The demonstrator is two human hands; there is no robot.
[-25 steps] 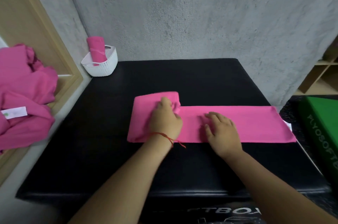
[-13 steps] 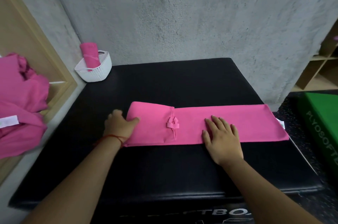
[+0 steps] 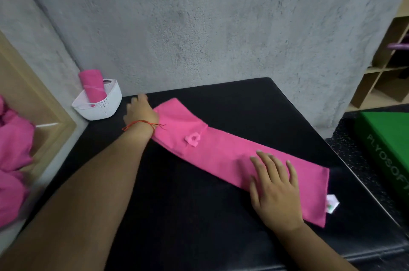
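Observation:
A long folded pink cloth (image 3: 221, 153) lies slantwise on the black padded box (image 3: 188, 215), its left end further from me than its right. A small pink loop (image 3: 192, 139) sits on top where a folded layer ends, and a white label (image 3: 332, 203) sticks out at the near right corner. My left hand (image 3: 139, 111) is at the cloth's far left end, its back towards me and its fingers blurred; its wrist touches the cloth's edge. My right hand (image 3: 274, 184) rests flat on the cloth's right part, fingers spread.
A white basket (image 3: 104, 107) with a rolled pink cloth (image 3: 93, 84) stands at the box's back left corner, against the grey wall. A heap of pink cloths (image 3: 13, 149) lies at far left. A green box (image 3: 389, 149) and wooden shelves (image 3: 385, 67) are at right.
The left hand left the folded layer and went to the cloth's left end. That end has swung away from me, so the cloth now lies slanted. The right hand stays flat on it.

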